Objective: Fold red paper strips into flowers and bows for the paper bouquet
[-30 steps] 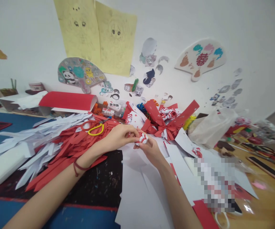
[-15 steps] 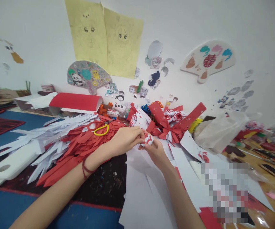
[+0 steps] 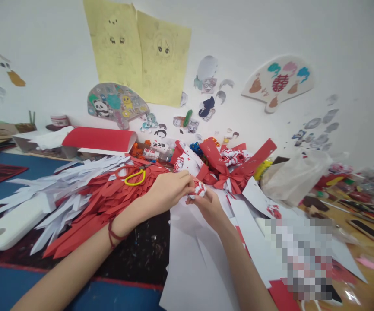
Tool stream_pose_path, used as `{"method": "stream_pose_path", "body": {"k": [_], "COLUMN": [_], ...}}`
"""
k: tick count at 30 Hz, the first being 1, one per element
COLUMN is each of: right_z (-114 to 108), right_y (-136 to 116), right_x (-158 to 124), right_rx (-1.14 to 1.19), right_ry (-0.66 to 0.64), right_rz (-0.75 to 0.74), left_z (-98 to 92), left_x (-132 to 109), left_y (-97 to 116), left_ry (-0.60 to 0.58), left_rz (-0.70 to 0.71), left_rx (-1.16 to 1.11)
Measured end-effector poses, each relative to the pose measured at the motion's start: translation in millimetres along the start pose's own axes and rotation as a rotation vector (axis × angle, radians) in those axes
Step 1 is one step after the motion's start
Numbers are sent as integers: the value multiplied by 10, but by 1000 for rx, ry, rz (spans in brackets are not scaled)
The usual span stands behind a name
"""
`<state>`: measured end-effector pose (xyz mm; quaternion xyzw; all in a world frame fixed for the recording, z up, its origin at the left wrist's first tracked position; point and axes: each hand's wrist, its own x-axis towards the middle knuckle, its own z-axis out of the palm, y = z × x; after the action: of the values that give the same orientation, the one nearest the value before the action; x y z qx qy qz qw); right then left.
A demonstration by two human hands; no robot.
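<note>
Between my two hands is a small red-and-white piece of folded, woven paper [image 3: 200, 189]. My left hand [image 3: 171, 188] pinches it from the left side, fingers closed on its edge. From below and the right, my right hand [image 3: 210, 207] grips the same piece between thumb and fingers. White paper sheets [image 3: 200, 255] lie beneath the hands. To the left spreads a heap of folded red paper strips [image 3: 99, 203], with scissors [image 3: 135, 177] with a yellow and an orange handle loop on top. White paper strips [image 3: 73, 172] fan out beyond them.
Red paper bows [image 3: 232, 172] and woven pieces stand against the wall. A white plastic bag [image 3: 297, 175] sits to their right. At the left lies a white handled board [image 3: 8, 229], and a red paper-covered box [image 3: 99, 139] is behind. A blurred patch hides items at the lower right.
The view has shifted slightly, so everything sits a little further left. Both hands still hold the woven paper piece, which is turned slightly.
</note>
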<state>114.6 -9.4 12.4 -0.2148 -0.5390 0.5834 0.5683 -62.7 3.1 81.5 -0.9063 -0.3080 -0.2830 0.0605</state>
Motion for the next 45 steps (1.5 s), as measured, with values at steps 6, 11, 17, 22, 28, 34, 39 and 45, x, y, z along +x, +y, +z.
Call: {"method": "stream_pose_path", "body": {"k": [6,11,17,22,28,34,39,45], "right_z": [26,79,49,-1,-24,-6,2,-19], "right_y": [-56,-109,-74,-47,-21,9,43,34], "right_x": [-16,-13,-4,-2,19,33,44,34], "right_rx": [37,72,71,90,40,-25,7,22], "right_ry": [-5,38,11,-28,-33,22,21,22], "right_rz": [30,33,20,35,85,97,80,107], "left_z": [-109,-136,-152,-158,-134,-97,-62,-47], "left_x": [29,25,13,17,10,-1,-1,3], "left_y": [-80,-92,-99,-101,-133,-199,-210,-131], "left_ry": [109,66,44,25,-3,6,45,53], "left_rz": [-76,-50,-9,-12,-4,57,148,220], "left_rx": [-301,-280,-213,-155,-104,28,230,300]}}
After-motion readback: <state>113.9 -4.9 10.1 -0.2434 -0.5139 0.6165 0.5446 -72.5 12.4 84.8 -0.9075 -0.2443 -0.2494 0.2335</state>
